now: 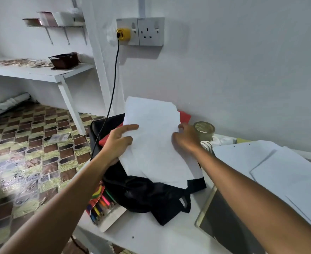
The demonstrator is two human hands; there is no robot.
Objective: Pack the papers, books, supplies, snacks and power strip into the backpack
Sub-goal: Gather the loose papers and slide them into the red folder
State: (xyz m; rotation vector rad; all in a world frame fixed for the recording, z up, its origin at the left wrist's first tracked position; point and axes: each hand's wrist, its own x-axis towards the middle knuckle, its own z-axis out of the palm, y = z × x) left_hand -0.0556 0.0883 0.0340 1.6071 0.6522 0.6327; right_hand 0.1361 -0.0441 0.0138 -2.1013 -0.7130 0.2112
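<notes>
Both hands hold a loose sheaf of white paper sheets (151,142) over the open black fabric backpack (143,195), which lies on the white tabletop (169,235). The left hand (118,143) pinches the sheaf's edge at 9 o'clock, thumb on top; the right hand (184,138) curls round the edge at 3 o'clock. A red flat folder (184,116) pokes out behind the sheets at 1 o'clock. At 7 o'clock of the backpack, touching it, lies an open box of coloured pencils (101,208). At 2 o'clock stands a clear tape roll (205,130), a white coiled cable (208,143) just beside it. More white sheets (279,165) and a dark flat book (224,222) lie at 3 to 4 o'clock.
</notes>
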